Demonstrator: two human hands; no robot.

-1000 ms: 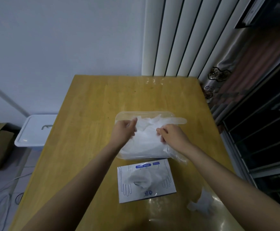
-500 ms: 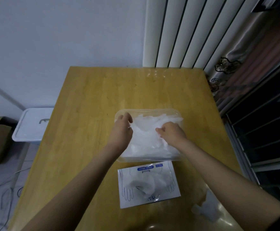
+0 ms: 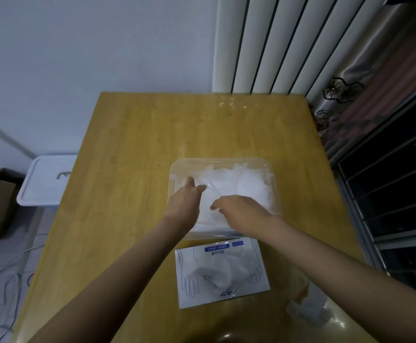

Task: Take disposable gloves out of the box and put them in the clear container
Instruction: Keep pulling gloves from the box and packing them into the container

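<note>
Pressing hands: left hand (image 3: 184,201) lies straight-fingered on the gloves (image 3: 239,186); right hand (image 3: 241,211) bends its fingertips onto them, and I cannot tell whether it grips.
Gloves: thin, white, crumpled.
Clear container (image 3: 226,161): on the table (image 3: 140,144), holding the pile.
Box (image 3: 221,273): flat, white, just beside the container, with film showing inside.

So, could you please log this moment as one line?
stage: packing | left hand: on gloves in clear container | right hand: on gloves | glove box: nearer, on table
</note>
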